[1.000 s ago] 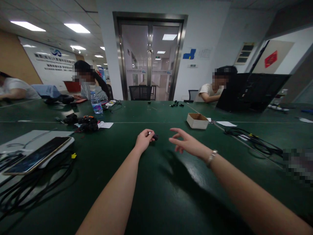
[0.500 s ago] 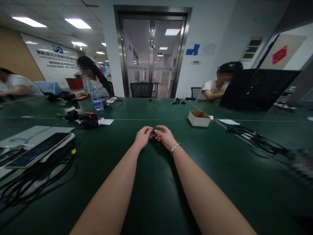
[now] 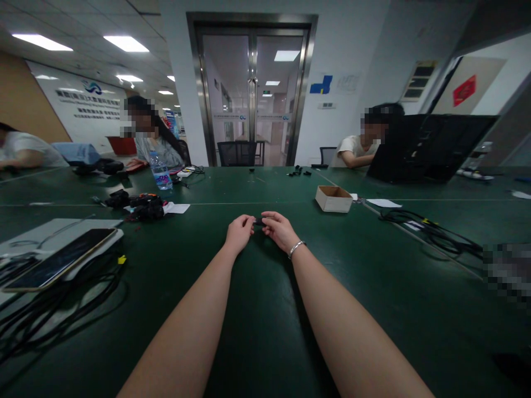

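Hands meet on black part (image 3: 259, 221)

Left hand (image 3: 239, 233) pinches one end of the black part. Right hand (image 3: 280, 230) pinches the other end. The part sits between them, close to the green tabletop (image 3: 265, 309), near its middle. A box (image 3: 333, 199) sits well apart on the right.

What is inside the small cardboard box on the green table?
The cardboard box is open on top. Only its brown inner walls show; its near wall covers the bottom, so any contents are hidden.
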Demonstrator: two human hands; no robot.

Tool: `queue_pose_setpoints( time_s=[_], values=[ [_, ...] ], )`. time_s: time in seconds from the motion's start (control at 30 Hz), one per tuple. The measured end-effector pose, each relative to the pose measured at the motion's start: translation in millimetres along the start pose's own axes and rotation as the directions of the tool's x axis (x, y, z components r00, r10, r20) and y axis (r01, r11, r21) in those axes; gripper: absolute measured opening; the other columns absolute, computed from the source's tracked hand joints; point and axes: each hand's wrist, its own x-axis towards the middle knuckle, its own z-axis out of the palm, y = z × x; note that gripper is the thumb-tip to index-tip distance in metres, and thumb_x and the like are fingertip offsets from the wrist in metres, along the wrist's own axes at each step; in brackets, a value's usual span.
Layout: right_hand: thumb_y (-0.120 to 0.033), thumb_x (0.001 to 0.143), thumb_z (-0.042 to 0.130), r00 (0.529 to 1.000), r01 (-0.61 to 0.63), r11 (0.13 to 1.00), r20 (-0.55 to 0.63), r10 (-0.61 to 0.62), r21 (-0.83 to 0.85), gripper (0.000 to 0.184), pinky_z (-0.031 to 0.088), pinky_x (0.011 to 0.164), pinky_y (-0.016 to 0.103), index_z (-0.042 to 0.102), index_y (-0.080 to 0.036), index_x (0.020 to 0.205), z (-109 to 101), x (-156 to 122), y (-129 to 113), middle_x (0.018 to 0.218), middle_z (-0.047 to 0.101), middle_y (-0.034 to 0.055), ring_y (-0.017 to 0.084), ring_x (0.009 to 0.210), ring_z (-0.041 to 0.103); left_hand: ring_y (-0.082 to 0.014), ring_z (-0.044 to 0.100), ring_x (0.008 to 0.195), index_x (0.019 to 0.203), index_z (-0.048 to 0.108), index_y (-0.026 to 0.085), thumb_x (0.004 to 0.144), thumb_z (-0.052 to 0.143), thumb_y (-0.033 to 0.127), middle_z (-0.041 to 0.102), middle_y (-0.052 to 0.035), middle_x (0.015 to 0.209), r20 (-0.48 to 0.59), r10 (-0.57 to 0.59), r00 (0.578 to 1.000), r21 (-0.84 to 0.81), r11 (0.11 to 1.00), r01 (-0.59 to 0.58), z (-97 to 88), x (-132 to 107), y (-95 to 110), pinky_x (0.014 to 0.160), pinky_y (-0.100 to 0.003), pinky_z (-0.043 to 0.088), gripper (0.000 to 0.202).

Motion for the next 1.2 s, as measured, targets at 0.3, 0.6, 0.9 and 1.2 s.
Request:
queue_pose_setpoints(
  time_s=[0.3,0.6,0.9,1.2],
  values=[
    [-0.007,0.068,0.067,0.997,0.008,1.0,-0.079,-0.006,0.021,0.015,0.042,0.043,0.016,0.067,-0.014,0.081,-5,4,-2,0.065,0.063,0.001,0.007,0.05,0.055,-0.0114,0.056,0.056,0.088,0.064,0.016,0.089,0.046,0.041,0.061,-0.003,0.069,-0.087,-0.031,0.996,-0.01,0.999,0.03,-2.3,8,-10,0.051,-0.022,0.04,0.032],
    [-0.007,0.07,0.067,1.0,-0.01,1.0,-0.027,0.01,0.017,0.016,0.046,0.047,0.016,0.068,-0.015,0.083,-7,2,-4,0.066,0.063,0.0004,0.008,0.054,0.058,-0.0121,0.057,0.06,0.089,0.064,0.016,0.087,0.049,0.039,0.061,-0.0028,0.071,-0.021,-0.022,1.0,-0.06,0.998,0.021,-0.5,8,-13,0.053,-0.022,0.043,0.028],
    [-0.007,0.074,0.062,0.998,-0.04,0.999,0.047,0.04,-0.001,0.014,0.05,0.053,0.019,0.068,-0.015,0.084,-5,2,-3,0.069,0.065,0.0023,0.009,0.055,0.06,-0.012,0.057,0.058,0.088,0.064,0.016,0.086,0.051,0.036,0.059,-0.0009,0.064,0.015,0.001,1.0,-0.102,0.995,0.001,1.3,8,-13,0.054,-0.021,0.043,0.024],
    [-0.005,0.077,0.059,0.998,-0.059,0.998,0.025,0.058,0.031,0.015,0.051,0.052,0.02,0.068,-0.015,0.084,-4,2,-4,0.07,0.065,0.0028,0.01,0.054,0.061,-0.0102,0.057,0.06,0.088,0.065,0.015,0.082,0.057,0.027,0.063,-0.0028,0.073,-0.023,0.005,1.0,-0.211,0.977,-0.01,3.2,3,-3,0.054,-0.02,0.045,0.015]
  ],
)
